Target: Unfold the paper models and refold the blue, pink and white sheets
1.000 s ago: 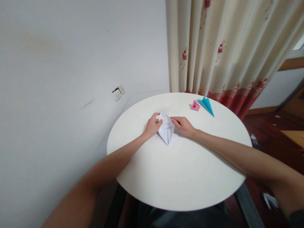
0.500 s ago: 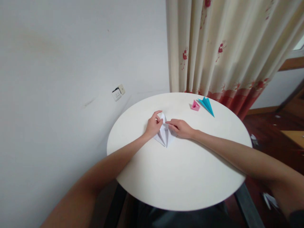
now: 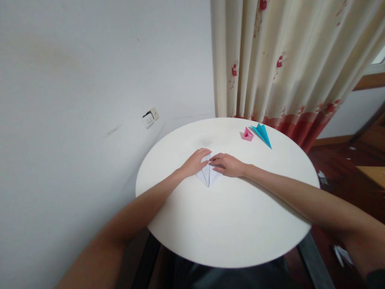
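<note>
A folded sheet of white paper lies on the round white table, its lower point facing me and creases running down its middle. Flat across its upper left part rests my left hand, fingers stretched out toward the right. On the right side of the paper is my right hand, palm down, with its fingers spread and their tips near the centre crease. Both hands press on the paper and hide much of its upper half. The fingertips of the two hands nearly meet.
At the back right of the white table sit a small pink folded paper piece and a blue paper plane. A wall with a socket borders the left; a patterned curtain hangs behind. White scraps lie on the floor.
The raised top part of the paper has been laid down flat toward me. My left hand has gone from curled fingers to lying flat; my right hand's fingers have spread slightly.
</note>
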`<act>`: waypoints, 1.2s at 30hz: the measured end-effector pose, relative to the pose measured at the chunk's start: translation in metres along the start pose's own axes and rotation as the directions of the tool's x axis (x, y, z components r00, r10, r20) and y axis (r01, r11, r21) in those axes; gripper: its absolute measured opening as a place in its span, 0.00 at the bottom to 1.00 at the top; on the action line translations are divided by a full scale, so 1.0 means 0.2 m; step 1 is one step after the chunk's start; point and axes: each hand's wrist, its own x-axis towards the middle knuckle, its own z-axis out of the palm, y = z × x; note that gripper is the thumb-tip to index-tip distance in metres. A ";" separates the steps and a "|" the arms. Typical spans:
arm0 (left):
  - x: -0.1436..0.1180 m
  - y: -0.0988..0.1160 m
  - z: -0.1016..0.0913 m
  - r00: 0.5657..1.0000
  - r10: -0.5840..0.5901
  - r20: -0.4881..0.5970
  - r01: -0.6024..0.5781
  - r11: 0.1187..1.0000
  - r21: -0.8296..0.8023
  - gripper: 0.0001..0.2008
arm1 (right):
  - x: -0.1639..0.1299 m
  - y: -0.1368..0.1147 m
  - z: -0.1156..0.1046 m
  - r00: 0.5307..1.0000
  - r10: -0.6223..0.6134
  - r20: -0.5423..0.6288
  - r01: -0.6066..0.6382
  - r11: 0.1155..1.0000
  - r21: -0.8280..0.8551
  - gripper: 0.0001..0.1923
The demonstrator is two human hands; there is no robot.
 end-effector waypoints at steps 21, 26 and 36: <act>0.01 -0.06 -0.05 0.918 -0.181 0.352 0.115 0.973 0.203 0.29 | -0.01 -0.01 -0.03 0.992 0.095 0.085 -0.097 0.995 0.019 0.15; -0.01 -0.02 -0.07 0.929 -0.090 0.360 0.060 0.994 0.094 0.29 | -0.01 -0.01 -0.04 0.989 0.105 0.100 -0.108 0.994 0.032 0.15; -0.06 -0.03 -0.20 0.784 0.032 0.620 0.013 0.998 -0.068 0.53 | -0.02 0.00 -0.08 0.989 0.100 0.113 -0.109 0.991 0.075 0.15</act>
